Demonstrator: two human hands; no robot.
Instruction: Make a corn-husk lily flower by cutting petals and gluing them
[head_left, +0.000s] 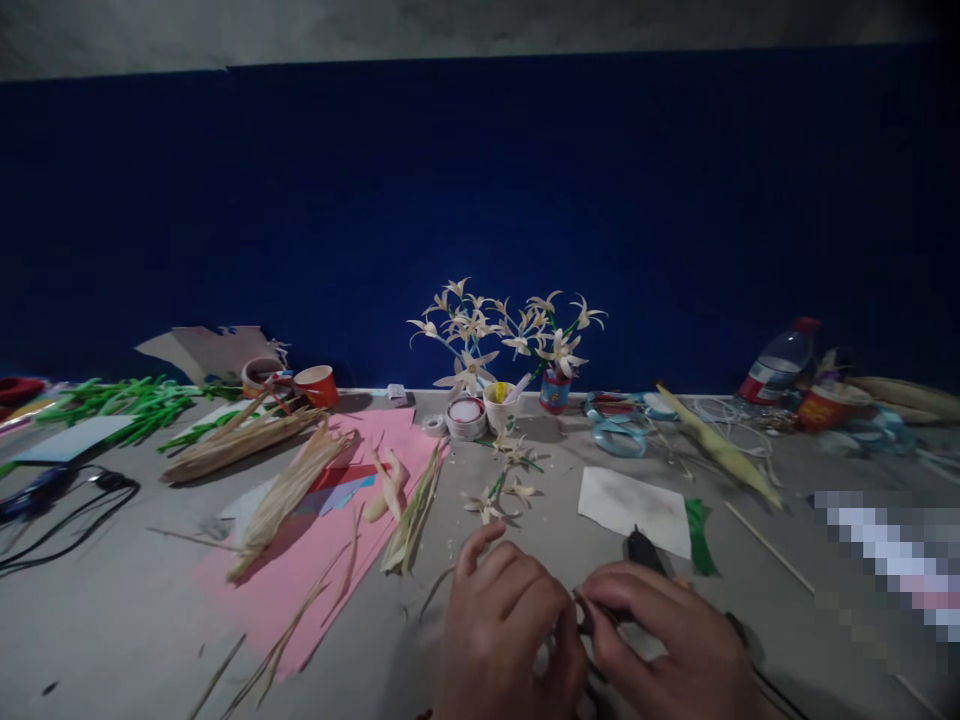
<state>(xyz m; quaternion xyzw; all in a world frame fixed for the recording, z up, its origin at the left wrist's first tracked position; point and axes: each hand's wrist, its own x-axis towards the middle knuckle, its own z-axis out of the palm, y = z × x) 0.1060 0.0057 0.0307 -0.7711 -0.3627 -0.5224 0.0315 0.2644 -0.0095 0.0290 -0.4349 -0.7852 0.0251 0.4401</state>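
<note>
Head view placed both hands to the right of the pink paper (262, 605), with a slim piece (579, 601) between them. The right hand (667, 640) had its thumb and forefinger drawn together in a pinch that seemed to close on that piece; the left hand (510, 620) bent most of its fingers inward beside it, one finger raised, and whether its hidden tips gripped anything I could not tell. Fingers and dim light covered much of the piece, so its material was uncertain. If it was plant fibre like the dried strips (279, 648) lying across the pink paper, it would have been nearly weightless, dry rather than slippery, bendy along its length yet apt to split under a sharp fold. A light fingertip pinch near its middle seemed the safest hold. The loose flowers (520, 488), right of the pink paper, looked more fragile, their thin petals better spared by gripping the stem. A pale husk (289, 500) on the pink paper looked papery and light, best taken round its thick middle.
</note>
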